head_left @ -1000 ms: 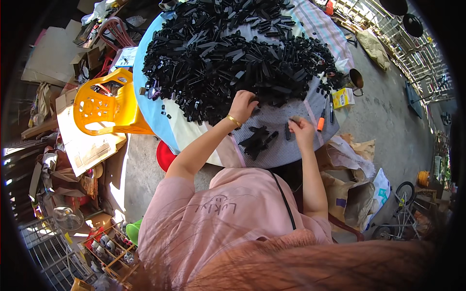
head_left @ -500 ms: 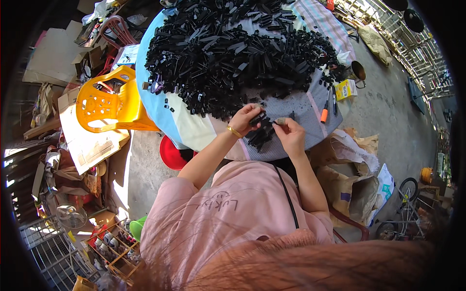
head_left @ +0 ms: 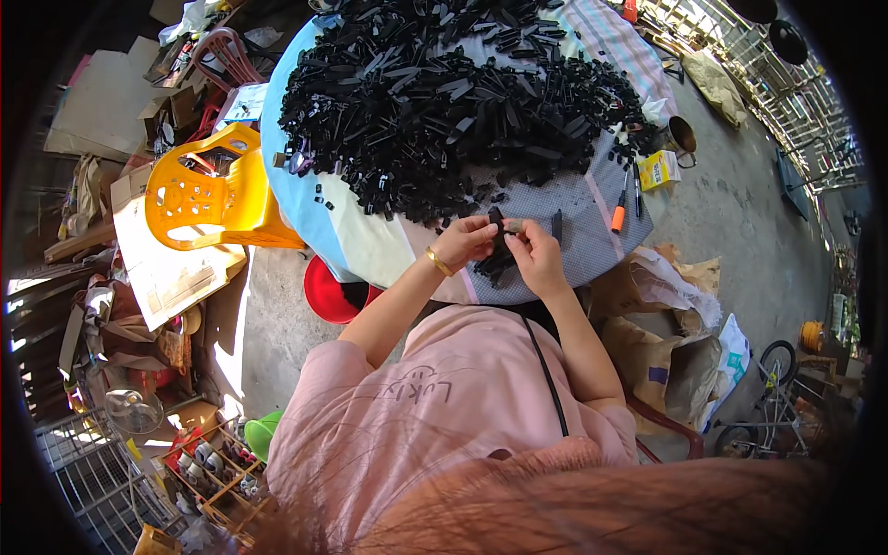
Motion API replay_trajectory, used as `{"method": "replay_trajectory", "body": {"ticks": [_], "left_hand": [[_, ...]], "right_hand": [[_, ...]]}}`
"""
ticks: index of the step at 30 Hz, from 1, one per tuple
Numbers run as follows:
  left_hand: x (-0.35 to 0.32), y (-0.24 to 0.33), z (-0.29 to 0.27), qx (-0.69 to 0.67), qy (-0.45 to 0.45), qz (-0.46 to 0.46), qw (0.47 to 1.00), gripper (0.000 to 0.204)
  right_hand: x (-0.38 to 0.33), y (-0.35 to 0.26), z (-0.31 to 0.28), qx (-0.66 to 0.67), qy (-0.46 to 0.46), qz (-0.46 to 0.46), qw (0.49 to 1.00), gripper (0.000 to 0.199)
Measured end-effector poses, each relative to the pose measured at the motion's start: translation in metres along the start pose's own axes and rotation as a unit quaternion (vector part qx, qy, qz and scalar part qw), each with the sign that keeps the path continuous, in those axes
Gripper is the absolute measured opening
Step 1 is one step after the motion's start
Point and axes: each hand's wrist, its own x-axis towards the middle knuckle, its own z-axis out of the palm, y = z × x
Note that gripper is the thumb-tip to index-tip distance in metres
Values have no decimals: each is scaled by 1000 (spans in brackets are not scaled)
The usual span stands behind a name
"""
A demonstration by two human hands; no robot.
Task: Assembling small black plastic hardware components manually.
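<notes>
Fingers and thumb of my left hand (head_left: 462,242) are closed on a flat black plastic piece (head_left: 497,220), held upright over the near edge of the table. My right hand (head_left: 538,259) meets it from the right, fingertips pinched together against the piece; whether a smaller part sits between them is hidden. One right fingertip has a greyish wrap. Below both hands lies a small heap of black pieces (head_left: 498,268). Farther off, a large pile of black plastic pieces (head_left: 444,111) spreads over the table. A single black piece (head_left: 557,225) lies right of my hands.
The cloth-covered round table (head_left: 583,254) holds an orange marker (head_left: 618,218), a pen (head_left: 637,192), a yellow-white box (head_left: 659,171) and a metal mug (head_left: 683,136). A yellow plastic chair (head_left: 199,199) stands left, above a red bucket (head_left: 331,294). Paper sacks (head_left: 643,356) lie at right.
My hands have drawn closer together, and the right has shifted left and slightly farther from me. A flat black piece now stands upright between them.
</notes>
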Motion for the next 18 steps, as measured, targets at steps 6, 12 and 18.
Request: {"method": "replay_trajectory", "body": {"ticks": [6,12,18], "left_hand": [[-4,-2,-5,111,78,93,986,20],[4,2,-6,-1,96,115,989,21],[6,23,2,16,116,142,983,26]], "right_hand": [[8,-2,2,72,-86,66,992,15],[9,-3,23,205,67,110,970,17],[22,13,18,95,91,101,986,12]]}}
